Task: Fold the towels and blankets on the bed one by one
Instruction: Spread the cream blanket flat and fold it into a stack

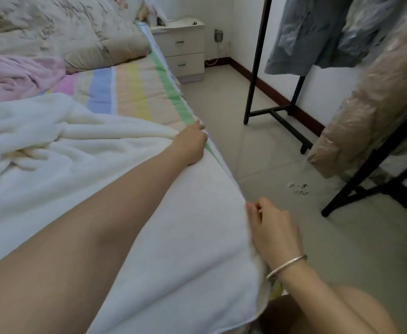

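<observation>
White and fluffy, the blanket (192, 237) lies spread over the near part of the bed, one edge running along the bed's side. At the far end of that edge the left hand (190, 143) grips it, fingers curled onto the cloth. At the near end the right hand (270, 227), with a bracelet (286, 266) on its wrist, pinches the edge between thumb and fingers. Beyond the blanket shows a striped sheet (130, 92), then a pink blanket (16, 75) and a floral quilt (52, 27). Further off stand a nightstand (183, 51) and a clothes rack (258, 68).
</observation>
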`<state>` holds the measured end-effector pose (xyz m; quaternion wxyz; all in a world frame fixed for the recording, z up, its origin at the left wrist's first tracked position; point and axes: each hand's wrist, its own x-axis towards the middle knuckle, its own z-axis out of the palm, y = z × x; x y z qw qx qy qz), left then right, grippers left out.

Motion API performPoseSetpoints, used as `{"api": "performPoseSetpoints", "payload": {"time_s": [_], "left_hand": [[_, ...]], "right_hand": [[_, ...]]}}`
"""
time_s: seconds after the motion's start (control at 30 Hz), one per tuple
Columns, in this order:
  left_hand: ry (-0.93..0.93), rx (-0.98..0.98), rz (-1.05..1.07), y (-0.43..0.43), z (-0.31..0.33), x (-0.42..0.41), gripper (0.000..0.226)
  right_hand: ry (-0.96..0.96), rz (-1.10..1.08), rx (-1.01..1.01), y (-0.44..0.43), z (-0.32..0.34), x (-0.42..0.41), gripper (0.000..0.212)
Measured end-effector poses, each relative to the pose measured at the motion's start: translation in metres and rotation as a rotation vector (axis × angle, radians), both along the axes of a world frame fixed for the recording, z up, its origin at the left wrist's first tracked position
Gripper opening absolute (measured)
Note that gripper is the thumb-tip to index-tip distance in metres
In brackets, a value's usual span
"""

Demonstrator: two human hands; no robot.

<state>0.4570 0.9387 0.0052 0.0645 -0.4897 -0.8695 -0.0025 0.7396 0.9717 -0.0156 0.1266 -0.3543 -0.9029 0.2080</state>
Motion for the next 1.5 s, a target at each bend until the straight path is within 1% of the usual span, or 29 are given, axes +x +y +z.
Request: {"api": "performPoseSetpoints", "payload": {"time_s": [0.03,0.07,0.17,0.2,0.23,0.43,0.53,0.6,0.67,0.73,0.83,0.87,0.93,1.0,1.1,1.17,1.2,1.23,1.3,1.33,1.4,1.47,1.5], "left_hand": [[-0.028,0.003,-0.010,-0.003,-0.007,0.004,0.035],[-0.027,0.082,-0.011,-0.006,-0.013,0.007,0.040],[0.056,0.439,0.002,-0.022,-0.011,0.021,0.046],[0.079,0.516,-0.009,-0.027,-0.008,0.028,0.046],[0.071,0.546,-0.016,-0.034,-0.006,0.038,0.045],[-0.046,0.622,-0.014,-0.084,0.002,0.100,0.036],[-0.093,0.640,-0.044,-0.118,0.003,0.121,0.033],[-0.096,0.632,-0.048,-0.143,0.006,0.128,0.032],[-0.088,0.620,-0.017,-0.170,0.010,0.130,0.032],[-0.077,0.613,0.016,-0.194,0.012,0.129,0.032],[-0.063,0.595,0.049,-0.223,0.011,0.131,0.030],[-0.063,0.586,0.059,-0.231,0.010,0.132,0.030],[-0.079,0.579,0.087,-0.244,0.007,0.133,0.029],[-0.109,0.551,0.121,-0.254,0.004,0.135,0.030],[-0.142,0.500,0.194,-0.275,0.002,0.134,0.033],[-0.161,0.493,0.246,-0.292,0.003,0.127,0.037],[-0.168,0.496,0.277,-0.302,0.004,0.122,0.038],[-0.173,0.498,0.305,-0.310,0.005,0.117,0.037],[-0.182,0.494,0.372,-0.327,0.009,0.104,0.034],[-0.188,0.493,0.394,-0.333,0.010,0.099,0.035],[-0.192,0.501,0.439,-0.341,0.017,0.086,0.039],[-0.175,0.504,0.470,-0.345,0.020,0.072,0.031],[-0.168,0.503,0.478,-0.347,0.020,0.065,0.029]], "right_hand": [[0.026,-0.010,-0.020,-0.002,-0.002,0.002,0.029],[0.053,-0.024,-0.041,-0.003,-0.004,0.006,0.027],[0.093,-0.047,-0.076,-0.009,-0.006,0.017,0.022],[0.098,-0.048,-0.072,-0.011,-0.006,0.018,0.024],[0.097,-0.051,-0.068,-0.016,-0.006,0.021,0.027],[0.153,-0.099,-0.107,-0.041,-0.003,0.044,0.045],[0.184,-0.120,-0.134,-0.047,-0.008,0.058,0.044],[0.152,-0.169,-0.130,-0.040,-0.014,0.065,0.042],[0.074,-0.220,-0.115,-0.034,-0.018,0.068,0.041],[0.021,-0.232,-0.032,-0.035,-0.018,0.065,0.040],[0.117,-0.118,0.219,-0.054,-0.015,0.052,0.038],[0.156,-0.059,0.270,-0.063,-0.011,0.045,0.040],[0.160,0.086,0.322,-0.089,-0.003,0.026,0.049],[0.111,0.251,0.349,-0.124,-0.001,0.009,0.054],[-0.041,0.578,0.363,-0.179,-0.002,-0.006,0.059],[-0.063,0.776,0.344,-0.195,0.002,-0.010,0.070],[-0.052,0.825,0.290,-0.195,0.008,-0.015,0.077],[-0.034,0.826,0.247,-0.191,0.015,-0.021,0.080],[0.019,0.760,0.245,-0.182,0.030,-0.047,0.077],[0.014,0.725,0.251,-0.177,0.034,-0.060,0.075],[-0.092,0.710,0.256,-0.173,0.037,-0.087,0.072],[-0.263,0.718,0.219,-0.167,0.033,-0.111,0.061],[-0.288,0.703,0.215,-0.165,0.031,-0.119,0.057]]}}
